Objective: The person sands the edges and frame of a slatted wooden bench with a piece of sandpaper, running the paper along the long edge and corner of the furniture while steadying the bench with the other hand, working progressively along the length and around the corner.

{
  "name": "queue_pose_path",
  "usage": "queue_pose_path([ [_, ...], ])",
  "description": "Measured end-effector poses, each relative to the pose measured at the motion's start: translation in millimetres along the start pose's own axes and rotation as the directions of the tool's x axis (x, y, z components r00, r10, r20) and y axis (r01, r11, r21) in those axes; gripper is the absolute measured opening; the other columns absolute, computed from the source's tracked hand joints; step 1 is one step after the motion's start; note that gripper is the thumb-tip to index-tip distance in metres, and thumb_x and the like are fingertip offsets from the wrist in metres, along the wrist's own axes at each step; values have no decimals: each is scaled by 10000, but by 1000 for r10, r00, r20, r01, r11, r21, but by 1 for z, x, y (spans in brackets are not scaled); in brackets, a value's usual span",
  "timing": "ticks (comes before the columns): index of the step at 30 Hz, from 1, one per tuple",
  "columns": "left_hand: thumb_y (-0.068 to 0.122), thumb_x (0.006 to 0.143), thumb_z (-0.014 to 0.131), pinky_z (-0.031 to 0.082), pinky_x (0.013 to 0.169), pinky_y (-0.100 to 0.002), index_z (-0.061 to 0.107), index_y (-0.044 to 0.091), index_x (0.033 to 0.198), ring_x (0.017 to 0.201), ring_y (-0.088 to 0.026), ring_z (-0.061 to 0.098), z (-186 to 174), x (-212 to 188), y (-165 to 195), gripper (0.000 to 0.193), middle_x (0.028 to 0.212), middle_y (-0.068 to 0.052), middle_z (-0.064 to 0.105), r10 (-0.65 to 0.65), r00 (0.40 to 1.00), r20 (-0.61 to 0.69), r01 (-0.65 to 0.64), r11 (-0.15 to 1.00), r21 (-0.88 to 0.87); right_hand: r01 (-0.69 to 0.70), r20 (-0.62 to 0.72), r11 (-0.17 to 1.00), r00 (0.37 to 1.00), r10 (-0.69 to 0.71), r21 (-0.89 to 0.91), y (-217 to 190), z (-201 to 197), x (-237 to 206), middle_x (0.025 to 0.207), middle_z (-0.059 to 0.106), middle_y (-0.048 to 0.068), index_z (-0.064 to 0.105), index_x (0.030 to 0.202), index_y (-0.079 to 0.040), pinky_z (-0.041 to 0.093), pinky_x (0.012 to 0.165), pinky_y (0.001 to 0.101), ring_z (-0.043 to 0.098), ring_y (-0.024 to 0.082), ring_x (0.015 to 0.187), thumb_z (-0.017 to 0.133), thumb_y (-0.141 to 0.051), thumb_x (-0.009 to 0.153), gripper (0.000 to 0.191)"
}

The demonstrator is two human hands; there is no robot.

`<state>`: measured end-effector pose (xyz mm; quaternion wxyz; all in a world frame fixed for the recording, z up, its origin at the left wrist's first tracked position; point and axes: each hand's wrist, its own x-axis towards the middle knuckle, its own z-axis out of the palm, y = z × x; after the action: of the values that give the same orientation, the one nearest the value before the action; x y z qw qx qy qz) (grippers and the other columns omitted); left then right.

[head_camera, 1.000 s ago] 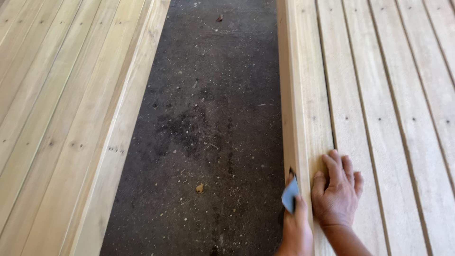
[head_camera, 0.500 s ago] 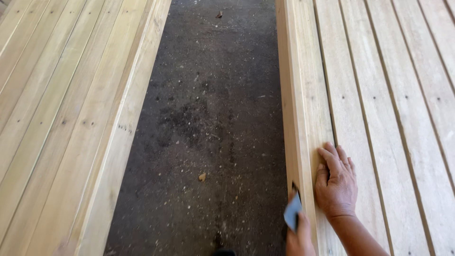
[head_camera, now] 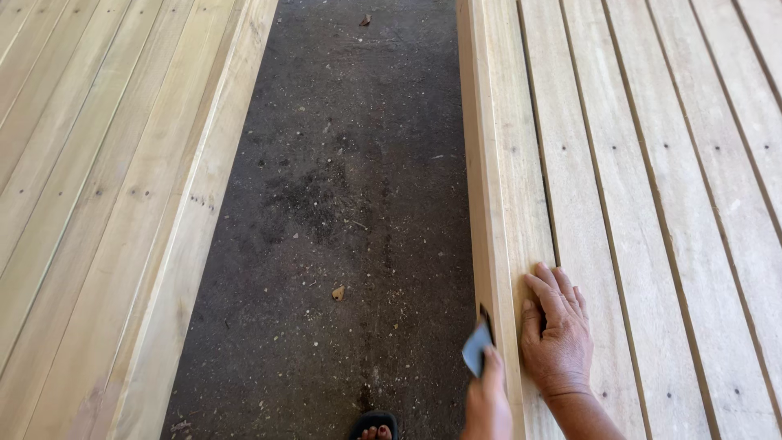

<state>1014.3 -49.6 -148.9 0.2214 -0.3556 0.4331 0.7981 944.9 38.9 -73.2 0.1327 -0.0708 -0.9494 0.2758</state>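
Nearest, bottom edge: toes in a dark flip-flop sandal (head_camera: 374,425) on the floor, just left of the left hand.

Left hand (head_camera: 487,401): closed in a pinch on a small blue-grey piece of sandpaper (head_camera: 477,349), with a dark strip showing at its upper corner, held against the vertical side face of the pale slatted wooden panel (head_camera: 652,204) (the sheet sits at the panel's left edge, low in view).

Right hand (head_camera: 558,330): empty, fingers slightly spread, palm pressed flat on the top of the same panel, on the outermost slat just beside the edge, close to the left hand but not touching it.

Panel, right: long unfinished planks of light wood, smooth, running away from the viewer, with narrow dark gaps between slats and small dark nail dots in rows. Its left edge is a straight upright board face.

Centre: dark grey rough concrete floor (head_camera: 350,204), speckled with dust and pale grit; one small brown leaf (head_camera: 337,292) nearby, another dark scrap (head_camera: 365,19) at the far end. This strip forms an open aisle between the two timber pieces.

Left: second pale wooden slatted panel (head_camera: 106,187), same plank construction, its edge slanting toward the aisle.
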Motion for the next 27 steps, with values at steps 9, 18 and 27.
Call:
queue_pose_path([
  [9, 637, 970, 434, 528, 1007, -361, 690, -35, 1292, 1145, -253, 703, 4, 5, 25, 788, 1186, -173, 757, -95, 995, -13, 95, 995, 40, -4, 8, 1000, 1000, 4, 12, 3, -10, -28, 1473, 607, 51, 691, 1269, -148, 269, 1255, 462, 441, 277, 1476, 540, -214, 1002, 313],
  [18, 620, 999, 380, 492, 1083, -364, 614, 0, 1379, 1202, -240, 683, -2, -7, 25, 764, 1253, -162, 721, -157, 987, -47, 161, 981, 112, 1, 20, 1000, 1000, -1, -10, 6, -15, -53, 1483, 593, 44, 687, 1271, -150, 256, 1259, 466, 423, 271, 1488, 546, -244, 1003, 317],
  [27, 571, 959, 414, 400, 1156, -310, 478, 113, 1512, 1345, -153, 551, -39, -38, -63, 721, 1434, -54, 606, 163, 986, 27, -164, 985, 56, -39, 32, 999, 999, 39, 3, 4, -25, -76, 1471, 605, 26, 690, 1275, -165, 253, 1266, 454, 422, 246, 1494, 538, -245, 1005, 320],
])
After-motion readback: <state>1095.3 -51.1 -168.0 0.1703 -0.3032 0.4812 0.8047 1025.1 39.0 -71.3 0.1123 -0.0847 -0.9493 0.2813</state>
